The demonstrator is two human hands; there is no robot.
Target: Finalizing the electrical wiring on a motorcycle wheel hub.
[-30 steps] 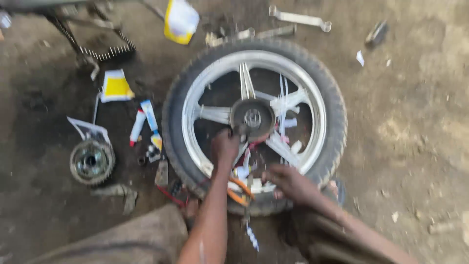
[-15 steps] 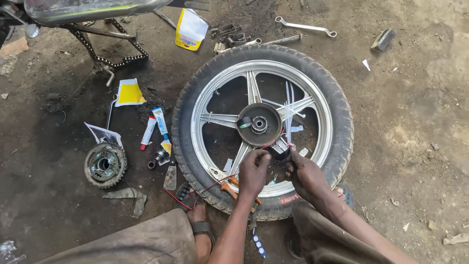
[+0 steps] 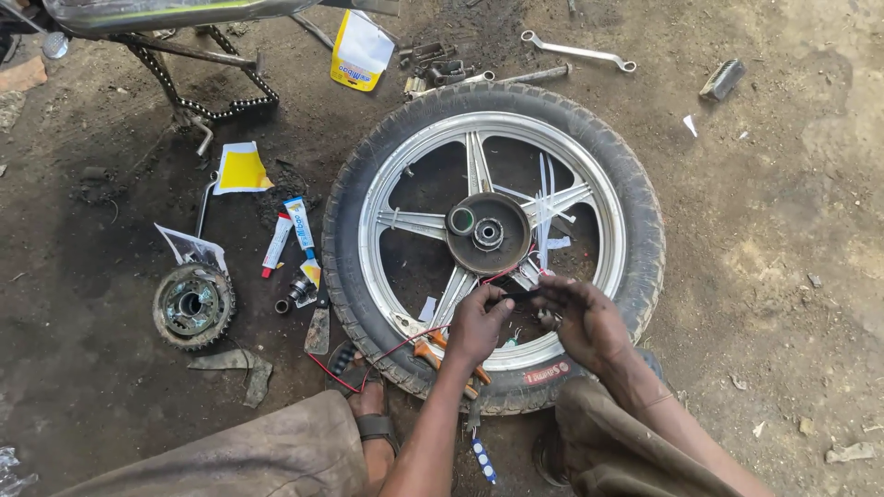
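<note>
The brown dirt ground [image 3: 783, 276] is holding a black tyre with a silver spoked wheel [image 3: 493, 244] lying flat. A long silver spanner [image 3: 577, 51] is lying at 12 o'clock, and a round toothed metal sprocket [image 3: 192, 305] at 9 o'clock.

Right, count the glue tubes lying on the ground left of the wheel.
2: a white tube with a red cap and a white-and-blue tube, side by side just left of the tyre. Others may be hidden.

Bare forearms, grease-smudged fingers [image 3: 498, 308]; brown trousers [image 3: 276, 451]; dark strap sandal [image 3: 376, 426].
</note>
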